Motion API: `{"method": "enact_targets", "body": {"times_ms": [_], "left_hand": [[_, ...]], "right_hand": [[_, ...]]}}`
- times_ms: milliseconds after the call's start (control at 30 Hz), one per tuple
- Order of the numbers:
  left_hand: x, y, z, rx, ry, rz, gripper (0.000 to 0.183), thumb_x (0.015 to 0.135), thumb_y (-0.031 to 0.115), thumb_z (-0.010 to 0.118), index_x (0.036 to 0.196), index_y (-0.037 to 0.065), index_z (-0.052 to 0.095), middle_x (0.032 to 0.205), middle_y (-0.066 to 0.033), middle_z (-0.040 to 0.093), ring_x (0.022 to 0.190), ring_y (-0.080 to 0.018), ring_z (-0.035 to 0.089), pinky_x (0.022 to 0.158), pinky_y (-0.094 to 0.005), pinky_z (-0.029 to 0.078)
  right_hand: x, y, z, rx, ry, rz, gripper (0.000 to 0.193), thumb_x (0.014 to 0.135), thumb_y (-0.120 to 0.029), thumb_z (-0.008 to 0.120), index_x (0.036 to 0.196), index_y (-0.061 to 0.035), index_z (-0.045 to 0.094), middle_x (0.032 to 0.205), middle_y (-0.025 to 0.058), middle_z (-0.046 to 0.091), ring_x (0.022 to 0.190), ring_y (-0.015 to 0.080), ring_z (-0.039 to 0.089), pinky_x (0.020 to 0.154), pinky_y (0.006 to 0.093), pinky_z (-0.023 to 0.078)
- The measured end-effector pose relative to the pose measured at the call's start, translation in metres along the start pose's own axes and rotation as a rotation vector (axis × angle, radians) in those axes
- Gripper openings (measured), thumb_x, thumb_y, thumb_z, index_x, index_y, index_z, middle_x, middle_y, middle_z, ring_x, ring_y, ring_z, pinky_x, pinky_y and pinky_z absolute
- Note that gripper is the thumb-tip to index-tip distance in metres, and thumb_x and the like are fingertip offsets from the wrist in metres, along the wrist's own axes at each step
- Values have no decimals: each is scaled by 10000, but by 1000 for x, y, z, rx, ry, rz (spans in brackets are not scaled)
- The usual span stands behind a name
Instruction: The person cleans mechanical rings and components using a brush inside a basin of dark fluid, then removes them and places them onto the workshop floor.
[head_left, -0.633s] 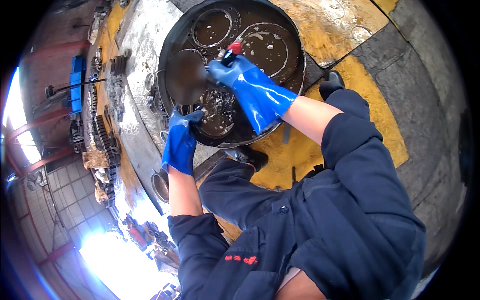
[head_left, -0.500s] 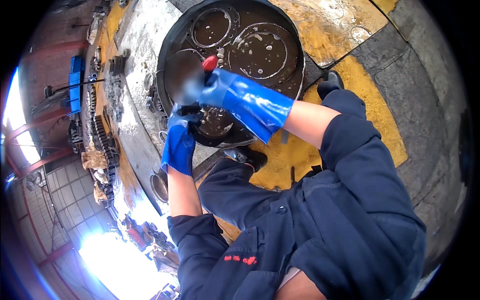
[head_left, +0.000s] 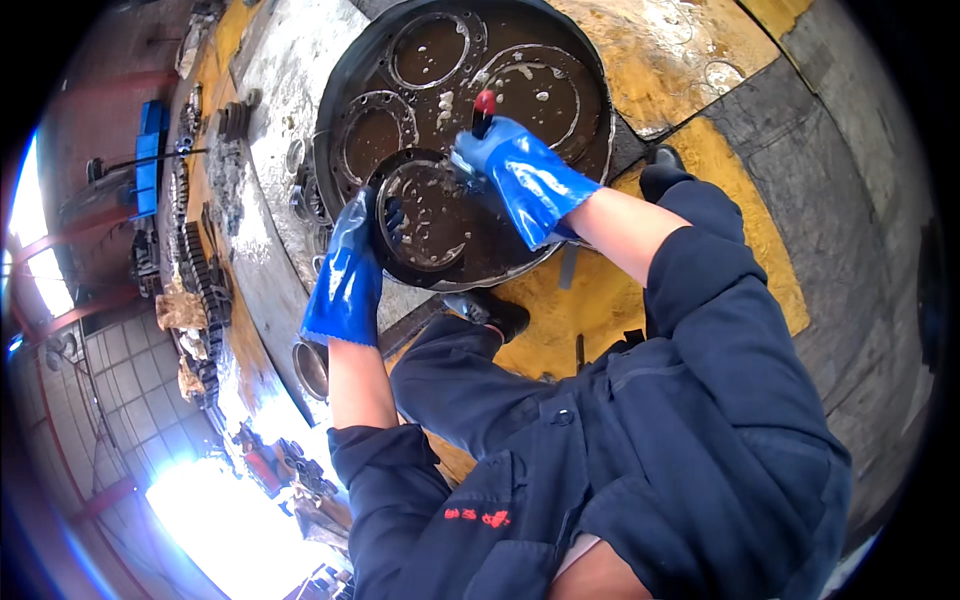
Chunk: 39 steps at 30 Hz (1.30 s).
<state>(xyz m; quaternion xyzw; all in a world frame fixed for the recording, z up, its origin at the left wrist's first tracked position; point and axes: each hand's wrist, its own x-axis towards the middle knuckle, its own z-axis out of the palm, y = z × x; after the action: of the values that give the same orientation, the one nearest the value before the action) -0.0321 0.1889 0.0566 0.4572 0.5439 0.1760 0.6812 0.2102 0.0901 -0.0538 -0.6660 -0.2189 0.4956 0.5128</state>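
Both my hands wear long blue rubber gloves over a round black tub point(head_left: 609, 125) of murky brown liquid. My left hand point(head_left: 356, 240) is closed around the left edge of a dark metal ring point(head_left: 412, 159), its fingertips showing inside the opening. The ring lies at the near left of the tub, foam and liquid visible through it. My right hand point(head_left: 500, 158), just right of the ring, is closed on a tool with a red-and-black handle point(head_left: 485, 104). The tool's working end is hidden by the glove and blur.
More flanged rings point(head_left: 471, 45) with bolt holes lie in the liquid beyond my hands. Metal parts point(head_left: 235, 125) line the floor to the left. A small metal cylinder point(head_left: 311, 370) stands by my left forearm. My shoes point(head_left: 500, 315) are close to the tub.
My right hand has moved right with the red-handled tool, away from my left hand. My left hand has shifted slightly left and down. The ring at my left hand shows plainly now.
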Motion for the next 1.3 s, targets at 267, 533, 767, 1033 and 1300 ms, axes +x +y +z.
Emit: {"method": "enact_targets", "body": {"times_ms": [267, 533, 767, 1033, 1300], "left_hand": [[5, -1, -25, -90, 52, -52, 776, 1077, 694, 378, 1528, 88, 554, 1416, -173, 674, 1269, -364, 658, 1055, -610, 544], [0, -11, -38, -224, 20, -25, 778, 1084, 682, 369, 1512, 64, 568, 1420, -177, 669, 1256, -383, 662, 1117, -581, 519], [-2, -5, -23, -163, 94, -42, 767, 1092, 669, 360, 1534, 72, 549, 1442, -182, 654, 1264, -397, 658, 1082, -610, 529], [-9, -3, -22, -66, 122, -54, 789, 1087, 689, 337, 1553, 79, 523, 1460, -204, 633, 1311, -415, 622, 1078, -627, 512], [-12, -3, -17, -85, 92, -41, 767, 1095, 655, 383, 1550, 52, 510, 1450, -240, 625, 1300, -436, 622, 1078, -613, 517]], "right_hand": [[-59, -43, 44, 279, -254, -380, 270, 992, -300, 706, 1120, -71, 771, 939, 46, 799, 897, 106, 715, 840, 302, 556], [-121, -31, 53, -141, -408, -712, 272, 950, -217, 756, 1196, -103, 775, 1137, 167, 773, 1037, 292, 767, 922, 370, 614], [-112, 8, 34, -188, -558, -1090, 280, 891, -191, 772, 1155, -101, 746, 1097, 148, 761, 1009, 365, 742, 859, 439, 605], [-96, 10, 12, -950, -704, -922, 220, 767, -280, 754, 952, -164, 778, 914, 95, 776, 869, 349, 759, 720, 509, 593], [-83, -15, -4, -535, -407, -1059, 232, 888, -231, 755, 1099, -141, 786, 1083, 125, 785, 988, 359, 751, 810, 471, 609]]}}
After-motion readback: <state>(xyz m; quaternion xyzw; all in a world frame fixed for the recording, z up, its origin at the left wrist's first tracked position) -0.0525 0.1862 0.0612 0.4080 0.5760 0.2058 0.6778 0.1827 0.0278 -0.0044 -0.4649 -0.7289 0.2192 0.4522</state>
